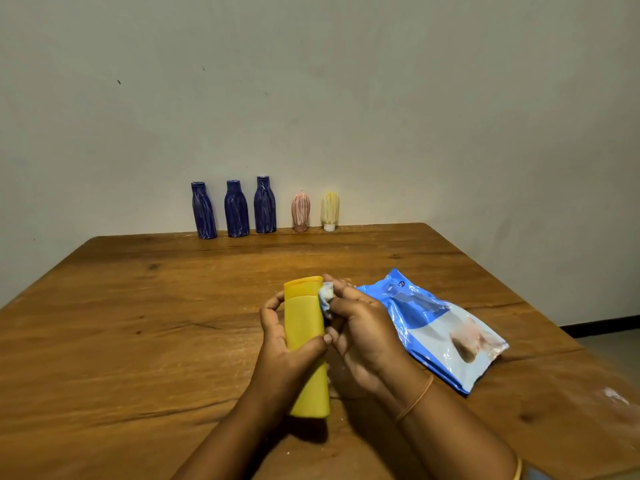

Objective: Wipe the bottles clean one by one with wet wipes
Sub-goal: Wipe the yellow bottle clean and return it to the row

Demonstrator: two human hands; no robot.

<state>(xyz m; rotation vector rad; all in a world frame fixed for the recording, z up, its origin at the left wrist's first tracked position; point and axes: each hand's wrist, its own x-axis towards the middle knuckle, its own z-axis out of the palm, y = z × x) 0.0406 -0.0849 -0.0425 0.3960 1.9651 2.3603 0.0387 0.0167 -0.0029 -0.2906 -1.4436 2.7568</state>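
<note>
Left hand point(282, 344) grips the tall flat yellow plastic bottle point(306, 344) around mid-body. Thumb lies across the front face and the fingers curl around the left edge. The bottle is over the near-middle of the brown wooden table point(138, 341), long axis running away from the person, cap end far, base end near. It casts a shadow on the wood under the base; can't tell if the base touches the table. The surface facing the camera looks clean, no streaks.

Right hand point(360, 327) pinches a small crumpled white wet wipe point(326, 296) in its fingertips. The wipe is pressed against the bottle's right edge, just below the cap seam. The other fingers are curled in toward the palm. Thin orange band point(415, 398) on the right wrist.

Glossy blue-and-white wet wipe packet point(436, 327) lies flat on the table just right of the right hand, angled, with one corner toward the far side.

Five bottles stand upright in a row at the far table edge against the plain grey wall point(311, 98), well apart from the hands. From the left:
- three dark blue bottles with narrow necks point(203, 211) point(237, 209) point(265, 206), all streaked white
- small rounded pink bottle point(300, 213), white streaks
- small rounded pale yellow bottle point(330, 209) standing on a white cap, white streaks

The blue three sit close together, then a gap, then the two small ones. White smear point(616, 396) on the wood near the right table edge.
</note>
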